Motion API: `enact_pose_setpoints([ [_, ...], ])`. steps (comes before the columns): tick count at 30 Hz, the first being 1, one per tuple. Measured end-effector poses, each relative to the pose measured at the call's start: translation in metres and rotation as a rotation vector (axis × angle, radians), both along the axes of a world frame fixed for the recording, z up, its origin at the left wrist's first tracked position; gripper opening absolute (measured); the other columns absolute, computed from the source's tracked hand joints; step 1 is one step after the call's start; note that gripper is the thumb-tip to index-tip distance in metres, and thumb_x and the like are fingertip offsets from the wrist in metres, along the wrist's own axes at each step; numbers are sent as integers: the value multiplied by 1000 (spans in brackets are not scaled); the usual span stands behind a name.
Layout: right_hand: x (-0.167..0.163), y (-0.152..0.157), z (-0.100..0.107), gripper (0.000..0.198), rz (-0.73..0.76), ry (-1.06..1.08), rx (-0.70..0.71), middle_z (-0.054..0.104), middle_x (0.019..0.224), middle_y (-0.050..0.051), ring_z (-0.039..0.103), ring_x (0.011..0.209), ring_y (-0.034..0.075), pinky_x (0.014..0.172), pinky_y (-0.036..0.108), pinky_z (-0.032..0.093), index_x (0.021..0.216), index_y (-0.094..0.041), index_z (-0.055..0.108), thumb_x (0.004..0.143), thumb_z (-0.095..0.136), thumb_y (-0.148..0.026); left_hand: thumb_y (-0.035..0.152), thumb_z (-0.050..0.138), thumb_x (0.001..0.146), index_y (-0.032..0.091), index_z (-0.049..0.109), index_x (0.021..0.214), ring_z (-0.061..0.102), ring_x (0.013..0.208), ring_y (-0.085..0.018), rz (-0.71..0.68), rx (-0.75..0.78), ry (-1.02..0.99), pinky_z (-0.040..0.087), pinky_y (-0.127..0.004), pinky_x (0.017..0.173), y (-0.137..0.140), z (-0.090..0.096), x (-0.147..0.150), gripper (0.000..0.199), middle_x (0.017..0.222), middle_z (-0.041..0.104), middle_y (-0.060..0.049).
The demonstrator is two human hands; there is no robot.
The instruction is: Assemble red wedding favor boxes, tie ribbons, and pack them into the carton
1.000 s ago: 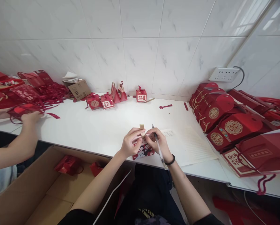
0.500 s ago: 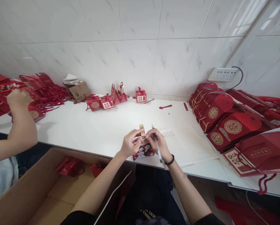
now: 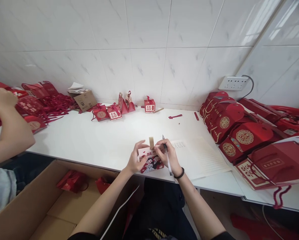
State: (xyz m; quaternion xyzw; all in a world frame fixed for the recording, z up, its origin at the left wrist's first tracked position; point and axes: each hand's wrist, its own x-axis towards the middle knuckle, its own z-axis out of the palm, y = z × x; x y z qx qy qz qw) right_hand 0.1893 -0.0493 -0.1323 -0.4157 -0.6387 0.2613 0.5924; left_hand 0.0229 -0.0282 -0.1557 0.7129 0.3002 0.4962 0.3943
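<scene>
A small red and white gift box (image 3: 152,162) with a cartoon couple on its front stands near the table's front edge. A gold strip loop (image 3: 151,142) rises from its top. My left hand (image 3: 136,159) grips the box's left side, thumb on the front and fingers behind. At the top right, my right hand (image 3: 170,155) has its fingertips on the box beside the gold loop. A clear pen with a black grip (image 3: 168,158) is also tucked in that hand, its tip pointing up and away.
Red gift boxes (image 3: 244,136) are piled at the right. Several small finished boxes (image 3: 115,111) stand by the wall. Written paper sheets (image 3: 202,160) lie right of my hands. A cardboard carton (image 3: 54,186) is below left. A co-worker's arm (image 3: 11,123) reaches in from the left.
The box's front panel now stands up, showing more of its picture. My left hand has shifted from the top edge to the box's side. The co-worker's hand has moved left.
</scene>
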Motion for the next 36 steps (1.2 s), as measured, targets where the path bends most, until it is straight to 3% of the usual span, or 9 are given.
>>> enact_pose_setpoints([
  [5,9,-3,3,14,-8,73,21,61,99,6,59,89,19,78,32,46,97,-20,51,89,53,-31,31,56,80,15,53,104,62,90,-22,70,-169,136,51,-33,78,-5,-10,-13,29,97,65,-8],
  [9,6,-2,4,16,-33,19,6,62,97,6,60,83,19,69,30,48,95,-20,53,85,58,-31,35,57,79,15,54,107,62,92,-23,29,-208,150,52,-33,78,-5,-11,-14,34,100,65,-9],
  [15,-2,-1,2,14,-51,-20,24,61,74,1,57,63,14,58,25,46,86,-19,53,85,58,-32,36,62,77,15,53,113,63,95,-24,-14,-248,187,51,-35,82,-3,-21,-19,43,104,66,-10],
  [19,0,-1,2,14,-34,7,29,63,83,3,60,73,16,64,27,48,87,-20,54,86,58,-32,35,67,72,16,52,118,63,98,-24,-59,-295,223,50,-35,86,-2,-21,-21,52,108,66,-9],
  [23,20,-1,-3,22,-119,235,15,63,104,9,59,100,22,86,38,47,96,-18,56,91,50,-39,39,73,66,14,57,106,63,94,-24,14,-478,60,51,-33,82,-5,-7,-18,50,103,67,-9],
  [26,49,-1,-18,35,-266,351,-83,66,97,12,62,96,24,88,44,47,96,-15,55,92,44,-48,48,70,64,14,60,95,66,78,-21,107,-771,-254,54,-29,67,-11,12,-18,47,89,69,-7],
  [28,68,-4,-30,40,-369,276,-150,67,91,12,63,94,26,91,47,44,98,-15,53,91,42,-53,51,64,67,16,60,90,63,61,-16,158,-1006,-448,51,-25,50,-14,26,-21,42,75,67,-3],
  [30,83,-9,-42,42,-462,121,-198,68,88,12,62,97,26,93,48,41,98,-16,52,91,39,-55,48,60,71,18,58,84,58,51,-13,162,-1145,-559,47,-22,42,-16,40,-25,34,65,63,0],
  [36,97,-14,-68,40,-431,-191,-293,67,90,13,64,87,27,78,39,50,86,-17,56,82,47,-56,52,49,78,19,57,82,65,83,-22,-47,-1040,-516,57,-32,64,-21,57,-23,34,84,65,-7],
])
